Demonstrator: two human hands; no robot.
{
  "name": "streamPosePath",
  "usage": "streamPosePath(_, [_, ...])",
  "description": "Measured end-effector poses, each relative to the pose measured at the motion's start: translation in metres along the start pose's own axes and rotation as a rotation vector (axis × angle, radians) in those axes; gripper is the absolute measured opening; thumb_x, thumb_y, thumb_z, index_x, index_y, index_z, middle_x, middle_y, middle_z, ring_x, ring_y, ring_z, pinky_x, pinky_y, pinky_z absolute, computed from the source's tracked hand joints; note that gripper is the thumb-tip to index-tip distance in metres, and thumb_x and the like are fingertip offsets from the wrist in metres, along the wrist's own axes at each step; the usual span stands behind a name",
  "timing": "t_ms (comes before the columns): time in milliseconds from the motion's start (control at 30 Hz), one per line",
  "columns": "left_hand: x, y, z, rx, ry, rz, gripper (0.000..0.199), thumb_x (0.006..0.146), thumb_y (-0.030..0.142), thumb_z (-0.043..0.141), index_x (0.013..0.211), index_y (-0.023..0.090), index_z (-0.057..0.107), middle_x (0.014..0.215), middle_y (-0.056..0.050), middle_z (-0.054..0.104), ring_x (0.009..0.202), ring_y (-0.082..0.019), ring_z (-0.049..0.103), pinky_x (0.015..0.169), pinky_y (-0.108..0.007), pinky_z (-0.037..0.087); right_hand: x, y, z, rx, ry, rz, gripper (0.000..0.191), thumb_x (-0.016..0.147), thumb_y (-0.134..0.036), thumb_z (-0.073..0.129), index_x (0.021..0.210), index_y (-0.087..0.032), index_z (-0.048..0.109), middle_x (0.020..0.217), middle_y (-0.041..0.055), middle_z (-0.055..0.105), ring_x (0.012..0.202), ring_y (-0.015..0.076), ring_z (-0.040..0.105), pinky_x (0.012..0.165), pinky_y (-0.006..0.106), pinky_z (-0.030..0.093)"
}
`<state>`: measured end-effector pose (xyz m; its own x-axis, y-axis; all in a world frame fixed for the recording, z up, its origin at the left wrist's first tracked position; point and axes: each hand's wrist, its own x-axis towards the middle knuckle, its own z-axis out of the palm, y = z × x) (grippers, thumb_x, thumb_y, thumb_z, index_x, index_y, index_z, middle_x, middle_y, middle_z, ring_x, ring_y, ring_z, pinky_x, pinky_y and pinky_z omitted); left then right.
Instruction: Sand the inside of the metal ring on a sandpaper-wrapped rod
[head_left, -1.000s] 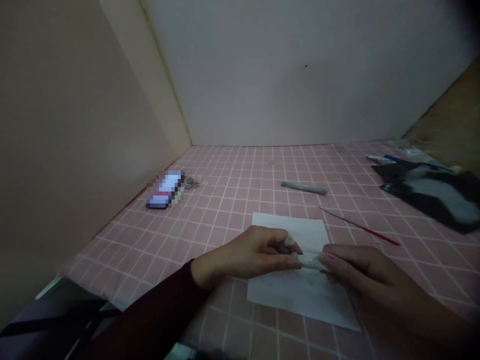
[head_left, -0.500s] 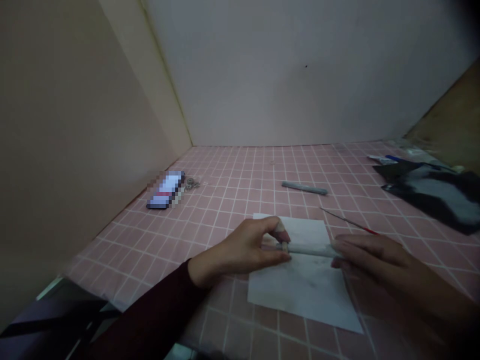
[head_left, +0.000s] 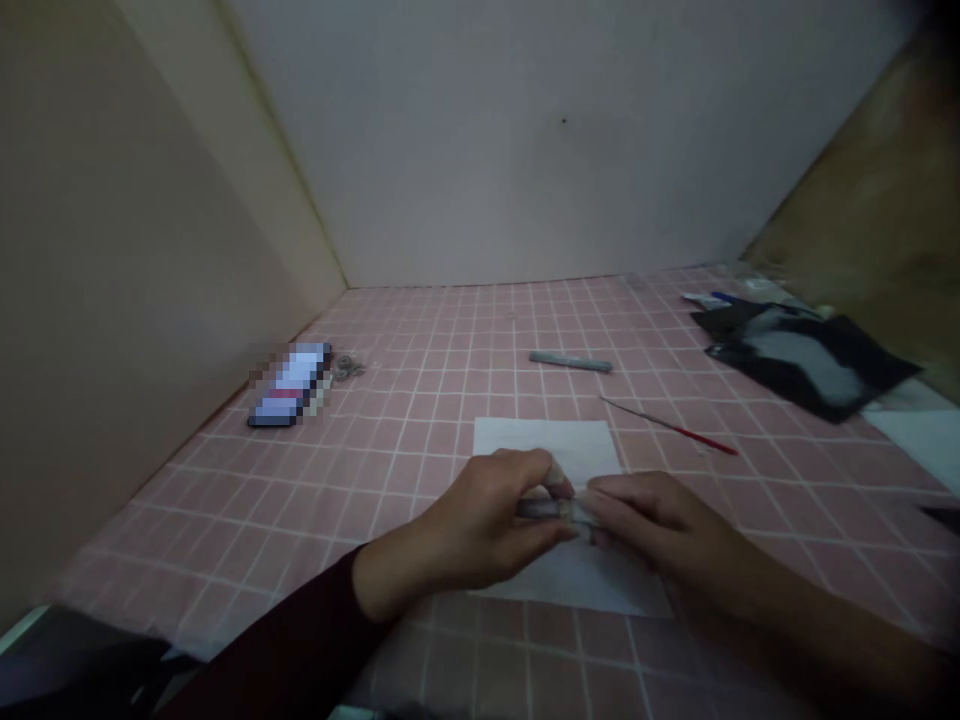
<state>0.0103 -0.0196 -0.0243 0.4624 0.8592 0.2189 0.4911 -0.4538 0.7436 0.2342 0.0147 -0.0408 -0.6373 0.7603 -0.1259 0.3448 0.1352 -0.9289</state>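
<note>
The grey rod [head_left: 538, 508] lies above or on the white sheet [head_left: 600, 590] on the table [head_left: 405, 430] – contact cannot be told – its long axis running left to right and nearly level. One end points into the hollow of your left hand [head_left: 480, 520], the other into your right hand [head_left: 667, 515]. Your left thumb and fingers are drawn to a narrow gap, pinching the rod at a small pale band [head_left: 565, 511]; your right fingers are closed around its right-hand part, hiding that end. Half a second earlier, a long stretch of rod showed between your hands; now your fingertips nearly meet, and more rod shows within the left hand's curve – the red-handled tool [head_left: 671, 427] has come fully into view.
</note>
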Motion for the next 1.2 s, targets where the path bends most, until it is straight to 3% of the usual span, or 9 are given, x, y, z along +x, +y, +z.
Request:
streamPosePath(233, [0.001, -0.005, -0.001, 0.063, 0.087, 0.079, 0.006, 0.087, 0.020, 0.059, 0.092, 0.020, 0.060, 0.091, -0.002, 0.067, 0.087, -0.016, 0.063, 0.087, -0.032, 0.045, 0.001, -0.003, -0.006, 0.025, 0.012, -0.012, 0.042, 0.091, -0.045, 0.044, 0.061, -0.016, 0.052, 0.053, -0.0030, 0.038, 0.050, 0.0092, 0.035, 0.049, 0.024, 0.026])
streamPosePath(400, [0.001, -0.003, -0.003, -0.012, -0.020, 0.005, 0.034, 0.081, 0.032, 0.068, 0.110, 0.020, 0.054, 0.109, -0.005, 0.064, 0.100, -0.019, 0.061, 0.085, -0.030, 0.047, 0.000, -0.007, -0.001, -0.004, -0.016, -0.054, 0.040, 0.092, -0.041, 0.042, 0.062, -0.016, 0.051, 0.052, -0.0039, 0.037, 0.049, 0.0086, 0.036, 0.049, 0.023, 0.028])
streamPosePath(633, [0.003, 0.003, 0.004, -0.061, -0.079, -0.064, 0.016, 0.081, 0.028, 0.067, 0.093, 0.018, 0.062, 0.083, 0.001, 0.066, 0.074, -0.013, 0.060, 0.067, -0.023, 0.045, -0.001, -0.011, 0.004, -0.052, -0.030, -0.077, 0.041, 0.093, -0.040, 0.041, 0.060, -0.016, 0.048, 0.054, -0.0033, 0.038, 0.051, 0.0088, 0.038, 0.050, 0.023, 0.029])
streamPosePath(833, [0.003, -0.005, -0.006, -0.079, 0.065, -0.101, 0.016, 0.081, 0.027, 0.067, 0.093, 0.017, 0.064, 0.088, -0.001, 0.067, 0.079, -0.014, 0.062, 0.073, -0.024, 0.046, -0.003, -0.008, -0.012, -0.006, 0.092, -0.017, 0.041, 0.091, -0.045, 0.045, 0.063, -0.017, 0.053, 0.057, -0.0018, 0.042, 0.051, 0.0094, 0.037, 0.048, 0.024, 0.028])
streamPosePath(1033, [0.002, 0.001, -0.001, -0.101, -0.029, -0.041, 0.017, 0.082, 0.026, 0.067, 0.096, 0.018, 0.066, 0.086, -0.001, 0.067, 0.079, -0.014, 0.062, 0.072, -0.024, 0.046, -0.002, -0.009, -0.002, 0.019, -0.031, -0.026, 0.044, 0.091, -0.046, 0.043, 0.060, -0.016, 0.052, 0.052, -0.0028, 0.039, 0.049, 0.0089, 0.037, 0.048, 0.023, 0.028])
streamPosePath(1200, [0.002, -0.001, -0.006, -0.117, 0.122, -0.074, 0.019, 0.081, 0.028, 0.068, 0.095, 0.017, 0.062, 0.090, -0.002, 0.066, 0.081, -0.015, 0.061, 0.074, -0.025, 0.047, -0.003, -0.006, -0.010, 0.109, 0.105, 0.022, 0.041, 0.090, -0.046, 0.048, 0.065, -0.015, 0.057, 0.057, -0.0017, 0.044, 0.051, 0.0085, 0.037, 0.049, 0.023, 0.027])
